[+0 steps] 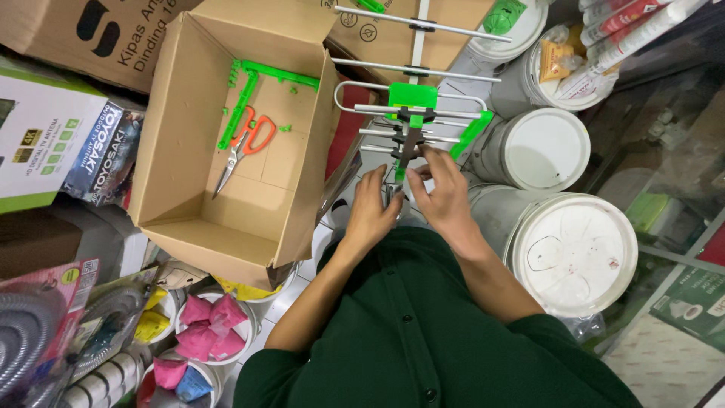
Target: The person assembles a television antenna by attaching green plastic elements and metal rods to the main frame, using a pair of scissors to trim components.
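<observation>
Hands meet at the near end of an antenna, seen from the head camera looking straight down over a dark green shirt. The left hand has its fingers curled around the lower tip of the antenna's central bar, gripping it from the left. The right hand closes on the same bar from the right, thumb and fingertips pinched near the dark bracket at its middle. Both hands are touching the antenna and nearly touching each other.

The antenna is a long metal piece with thin silver cross rods, a rounded loop of rod and bright green plastic fittings. It stretches away from the person, its far end lying over flattened cardboard at the top of the view.

Left of the hands stands an open cardboard box. Inside it lie orange-handled scissors and a green plastic frame with a few small green bits beside it.

Right of the hands are several white buckets with lids: a large one just beside the right forearm and a smaller one above it. More white tubs holding packets sit at the top right.

At the far left are printed retail boxes. Lower left, a small tub holds pink pouches, next to packaged goods and a coiled grey hose.
</observation>
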